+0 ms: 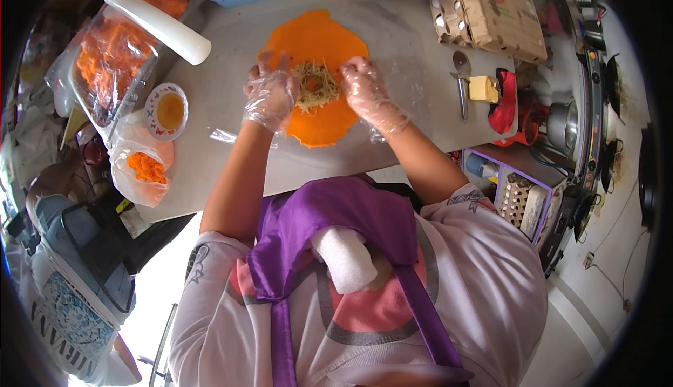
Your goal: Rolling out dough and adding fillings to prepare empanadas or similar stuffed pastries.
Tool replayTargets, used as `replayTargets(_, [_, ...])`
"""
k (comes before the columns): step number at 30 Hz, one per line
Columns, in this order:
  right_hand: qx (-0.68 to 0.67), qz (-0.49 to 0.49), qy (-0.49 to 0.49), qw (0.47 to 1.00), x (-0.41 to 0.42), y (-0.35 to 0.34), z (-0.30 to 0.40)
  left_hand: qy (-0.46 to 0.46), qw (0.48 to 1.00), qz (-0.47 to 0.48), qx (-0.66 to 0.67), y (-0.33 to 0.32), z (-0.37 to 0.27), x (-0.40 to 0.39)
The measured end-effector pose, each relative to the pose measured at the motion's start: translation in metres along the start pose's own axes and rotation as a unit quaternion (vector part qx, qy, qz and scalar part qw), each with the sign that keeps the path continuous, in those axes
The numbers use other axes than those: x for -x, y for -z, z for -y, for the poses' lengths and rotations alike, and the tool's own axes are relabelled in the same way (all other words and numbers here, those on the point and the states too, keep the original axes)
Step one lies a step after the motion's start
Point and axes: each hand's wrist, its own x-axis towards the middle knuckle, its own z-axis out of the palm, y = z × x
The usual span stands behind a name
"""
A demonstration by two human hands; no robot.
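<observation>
A flat round of orange dough (315, 34) lies on plastic film on the table in front of me. Shredded pale filling (318, 103) is heaped at its middle, with a hollow showing orange in its centre. My left hand (271, 92), in a clear plastic glove, is over the dough's left side beside the filling, its fingers blurred. On the other side my right hand (370, 90), gloved likewise, has its fingers curled at the dough's right edge. Whether either hand pinches the dough or the film cannot be made out.
Left on the table (226, 34) are a white rolling pin (157, 25) across containers of orange mash (113, 61), a bowl of yellowish liquid (170, 112) and a bag of orange mash (147, 167). Farther right are egg cartons (499, 13), a pizza cutter (461, 79) and a yellow block (483, 89).
</observation>
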Motion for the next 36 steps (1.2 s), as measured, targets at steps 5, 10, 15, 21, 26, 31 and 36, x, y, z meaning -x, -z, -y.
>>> replayTargets(5, [0.005, -0.042, 0.06, 0.997, 0.003, 0.004, 0.023, -0.038, 0.999, 0.01, 0.004, 0.001, -0.001, 0.003])
replayTargets(10, [-0.067, -0.069, 0.05, 0.994, -0.01, 0.018, 0.02, -0.175, 0.964, -0.163, 0.115, -0.006, 0.02, 0.013])
replayTargets(15, [0.051, -0.001, 0.142, 0.989, -0.003, 0.002, 0.033, -0.181, 0.972, -0.134, 0.063, -0.017, 0.02, 0.032])
replayTargets(21, [0.053, 0.018, 0.149, 0.987, 0.002, 0.0, 0.032, -0.085, 0.992, -0.093, 0.024, -0.021, 0.002, 0.051])
replayTargets(26, [0.017, 0.003, 0.148, 0.989, -0.003, 0.012, 0.024, -0.096, 0.985, -0.143, 0.001, -0.024, 0.006, 0.048])
replayTargets(31, [-0.21, 0.07, -0.009, 0.975, -0.013, 0.045, 0.035, -0.139, 0.969, -0.165, 0.117, -0.02, 0.02, 0.044])
replayTargets(36, [-0.14, 0.065, 0.081, 0.985, -0.001, 0.025, 0.032, -0.182, 0.951, -0.208, 0.14, -0.005, 0.01, 0.049])
